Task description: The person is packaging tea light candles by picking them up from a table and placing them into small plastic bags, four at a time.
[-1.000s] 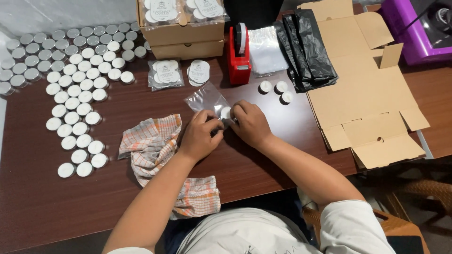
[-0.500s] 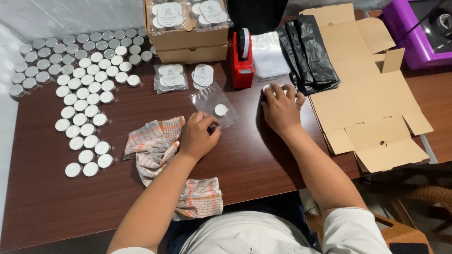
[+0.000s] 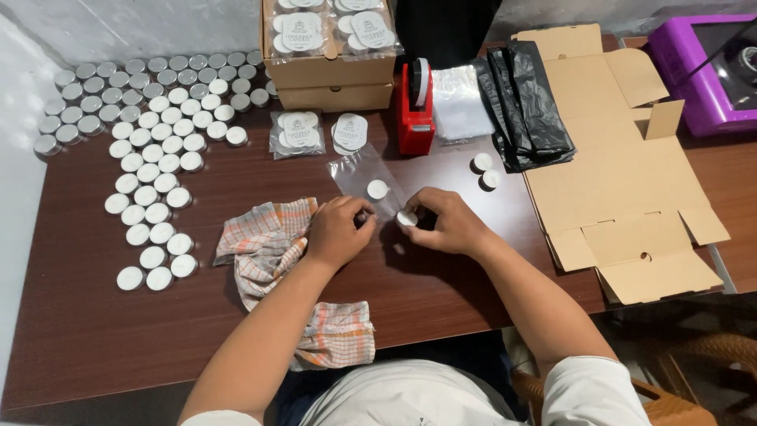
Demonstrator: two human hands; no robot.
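A small clear plastic bag [image 3: 364, 175] lies on the brown table [image 3: 95, 331] with one white tealight candle [image 3: 378, 189] inside it. My left hand [image 3: 337, 230] pinches the bag's near edge. My right hand [image 3: 445, 222] holds a second white tealight [image 3: 407, 218] at the bag's mouth. Two loose tealights [image 3: 486, 170] sit beyond my right hand, beside the black bags.
Many tealights [image 3: 150, 150] stand in rows at the left. A checked cloth [image 3: 268, 252] lies near my left arm. Behind are packed bags [image 3: 296, 132], brown boxes [image 3: 331, 75], a red tape dispenser [image 3: 415, 110], clear bags [image 3: 461, 102], black bags [image 3: 527, 95], flat cardboard [image 3: 623, 173] and a purple machine [image 3: 714, 71].
My right hand reached out to the loose tealights by the black bags, took one, and came back to the bag's mouth. My left hand stayed on the bag.
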